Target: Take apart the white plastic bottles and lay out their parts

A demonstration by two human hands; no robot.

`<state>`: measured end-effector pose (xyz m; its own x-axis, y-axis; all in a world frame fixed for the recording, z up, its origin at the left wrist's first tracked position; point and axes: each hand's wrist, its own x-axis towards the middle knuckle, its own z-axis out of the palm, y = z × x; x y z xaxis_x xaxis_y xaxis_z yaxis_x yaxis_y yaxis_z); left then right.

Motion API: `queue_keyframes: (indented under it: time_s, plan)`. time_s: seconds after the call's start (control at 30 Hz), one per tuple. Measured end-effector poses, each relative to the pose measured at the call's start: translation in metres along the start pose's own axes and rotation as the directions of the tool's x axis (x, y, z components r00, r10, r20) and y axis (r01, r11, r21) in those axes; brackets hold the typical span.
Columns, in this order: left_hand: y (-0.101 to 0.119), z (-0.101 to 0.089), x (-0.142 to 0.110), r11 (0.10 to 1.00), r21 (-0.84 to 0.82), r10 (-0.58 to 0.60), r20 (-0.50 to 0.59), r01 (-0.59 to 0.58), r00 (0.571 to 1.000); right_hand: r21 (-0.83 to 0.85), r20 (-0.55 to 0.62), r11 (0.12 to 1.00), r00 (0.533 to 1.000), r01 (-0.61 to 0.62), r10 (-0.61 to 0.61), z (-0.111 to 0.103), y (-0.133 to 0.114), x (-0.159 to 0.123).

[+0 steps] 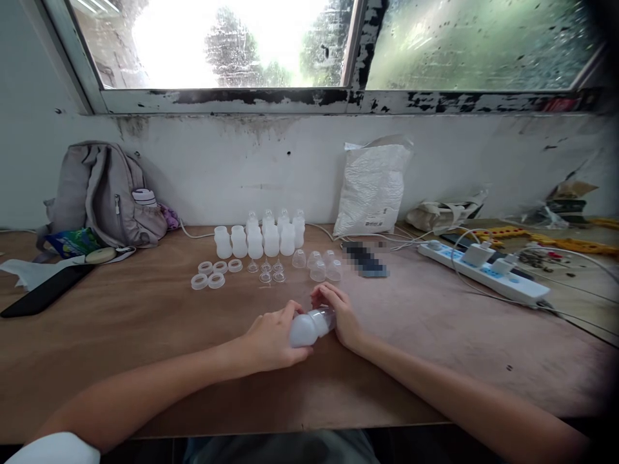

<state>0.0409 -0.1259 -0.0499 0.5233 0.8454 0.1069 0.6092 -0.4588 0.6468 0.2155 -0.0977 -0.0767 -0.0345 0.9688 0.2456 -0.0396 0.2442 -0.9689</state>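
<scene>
A frosted white baby bottle point(303, 331) lies tilted between my hands above the front part of the table. My left hand point(271, 336) is closed around its base end. At the other end, my right hand point(344, 317) wraps around the clear cap point(323, 318). Beyond my hands are several white collar rings point(215, 280), clear teats point(265, 276) and clear domed caps point(318, 270). Behind these stands a row of open white bottles point(223, 243), with capped bottles point(284, 218) partly hidden at its back.
A grey backpack point(104, 193) and a black flat object point(48, 290) are at the left. A white plastic bag point(371, 187) leans against the wall. To the right lie a blurred dark object point(365, 259), a power strip point(488, 274) with cables, and yellow strips point(546, 238).
</scene>
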Motion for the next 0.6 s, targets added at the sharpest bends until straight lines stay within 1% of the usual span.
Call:
queue_keyframes:
  time_s: [0.03,0.1,0.17,0.2,0.27,0.3,0.37,0.43,0.5,0.6]
  plan:
    - [-0.001,-0.001,0.002,0.999,-0.024,-0.037,0.053,0.039,0.998,-0.043,0.039,0.998,0.998,0.055,-0.054,-0.001,-0.003,-0.002]
    - [-0.006,-0.004,0.007,0.984,-0.152,-0.066,0.174,0.093,0.982,-0.154,0.144,0.970,0.976,0.186,-0.164,-0.004,-0.009,-0.005]
    - [-0.011,-0.008,0.012,0.938,-0.318,-0.045,0.278,0.136,0.960,-0.277,0.255,0.904,0.932,0.325,-0.257,-0.006,-0.013,-0.008]
    - [-0.013,-0.010,0.013,0.914,-0.378,-0.030,0.305,0.150,0.952,-0.333,0.288,0.861,0.911,0.385,-0.296,-0.006,-0.013,-0.009]
    - [-0.014,-0.012,0.013,0.894,-0.426,-0.002,0.298,0.135,0.954,-0.420,0.305,0.780,0.882,0.464,-0.360,-0.007,-0.013,-0.011]
    - [-0.014,-0.012,0.012,0.899,-0.425,0.015,0.274,0.107,0.962,-0.451,0.300,0.750,0.874,0.483,-0.383,-0.006,-0.012,-0.012]
    - [-0.012,-0.011,0.010,0.907,-0.417,0.048,0.224,0.051,0.973,-0.500,0.285,0.716,0.873,0.488,-0.396,-0.004,-0.012,-0.013]
    - [-0.010,-0.009,0.007,0.904,-0.426,0.068,0.207,0.027,0.976,-0.532,0.272,0.711,0.888,0.460,-0.372,-0.002,-0.015,-0.011]
    - [-0.008,-0.008,0.005,0.903,-0.428,0.068,0.196,0.023,0.978,-0.545,0.258,0.724,0.906,0.424,-0.336,0.001,-0.020,-0.008]
    - [-0.005,-0.007,0.001,0.929,-0.371,0.057,0.111,-0.012,0.992,-0.539,0.265,0.746,0.919,0.392,-0.291,0.005,-0.030,-0.004]
